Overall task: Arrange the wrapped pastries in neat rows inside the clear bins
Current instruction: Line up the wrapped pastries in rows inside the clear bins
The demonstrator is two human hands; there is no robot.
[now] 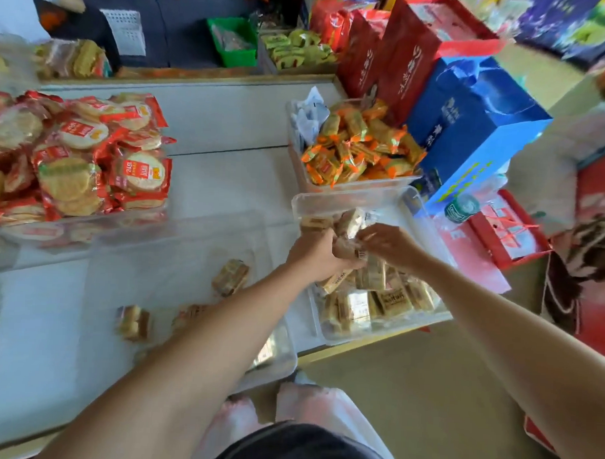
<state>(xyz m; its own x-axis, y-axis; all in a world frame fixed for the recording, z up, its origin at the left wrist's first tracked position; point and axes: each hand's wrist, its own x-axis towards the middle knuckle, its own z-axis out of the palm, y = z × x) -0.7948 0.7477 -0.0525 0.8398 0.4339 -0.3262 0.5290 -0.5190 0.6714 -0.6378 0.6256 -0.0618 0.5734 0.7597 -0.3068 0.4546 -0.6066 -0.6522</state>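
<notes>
Grips a bunch of wrapped pastries [349, 224] in the left hand [314, 253], pinches one with the right hand [389, 244], both over the clear bin [346, 198] right of centre. Packed with more at its near end. Holds a few loose ones in the wide bin [282, 361], lower left.

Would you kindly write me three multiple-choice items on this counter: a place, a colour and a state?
1. Where do the orange-wrapped snacks lie?
A. In the bin just behind the clear bin under the hands.
B. On the floor.
C. On a chair.

2. What colour is the gift bag right of them?
A. Black.
B. Blue.
C. Yellow.

3. What are the left hand and right hand doing?
A. Resting flat.
B. Closing a lid.
C. Holding wrapped pastries.

1 A: their bin stands beyond the working bin's far rim.
2 B: its sides are plainly blue.
3 C: fingers curl round packets over the bin.
</notes>
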